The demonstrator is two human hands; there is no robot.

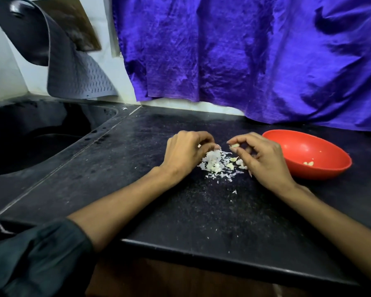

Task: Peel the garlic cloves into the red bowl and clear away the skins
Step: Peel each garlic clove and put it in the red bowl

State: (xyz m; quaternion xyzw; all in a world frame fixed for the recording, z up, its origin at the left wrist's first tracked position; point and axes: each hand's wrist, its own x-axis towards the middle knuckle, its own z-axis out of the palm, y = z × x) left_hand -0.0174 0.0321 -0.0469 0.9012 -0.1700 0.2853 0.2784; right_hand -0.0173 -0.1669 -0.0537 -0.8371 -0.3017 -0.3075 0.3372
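A heap of white garlic skins (214,165) with a few cloves lies on the black counter (159,200) between my hands. My left hand (185,153) hovers over the heap's left side, its fingers curled and pinching a bit of skin. My right hand (263,157) pinches a pale garlic clove (235,145) between thumb and forefinger, just above the heap. The red bowl (321,168) stands right of my right hand, with a few peeled cloves (308,163) in it.
A black sink (36,136) is sunk into the counter at the left. A grey ridged mat (77,76) hangs on the wall above it. Purple cloth (244,52) drapes along the back. A stray skin flake (234,192) lies nearer the front edge.
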